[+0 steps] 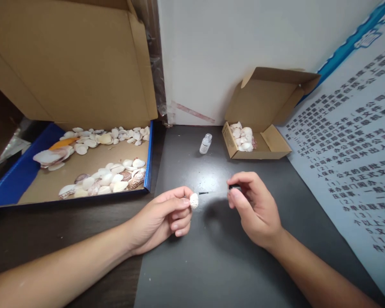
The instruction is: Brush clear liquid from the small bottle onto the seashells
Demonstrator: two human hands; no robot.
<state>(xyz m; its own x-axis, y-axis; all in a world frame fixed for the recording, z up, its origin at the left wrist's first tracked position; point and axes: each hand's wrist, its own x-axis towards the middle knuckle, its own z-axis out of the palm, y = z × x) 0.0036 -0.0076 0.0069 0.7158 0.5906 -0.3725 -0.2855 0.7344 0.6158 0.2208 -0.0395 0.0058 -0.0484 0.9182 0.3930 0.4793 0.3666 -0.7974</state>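
Observation:
Between the thumb and fingers of my left hand (167, 211) is a small white ribbed seashell (194, 201), held above the dark table. My right hand (255, 205) is closed around the black cap (234, 187) of a brush applicator. Its dark brush tip (203, 193) points left and sits close beside the shell; whether they touch I cannot tell. Most of the stem between cap and tip is too faint to make out. Beyond both hands, a small clear glass bottle (205, 144) with a white label stands uncapped on the table.
At left lies an open blue-edged cardboard box (149, 160) with many shells in two groups. A smaller open cardboard box (259, 154) holding white shells stands at the back right. A white wall (205, 55) rises behind, and a printed sheet (349, 149) runs along the right.

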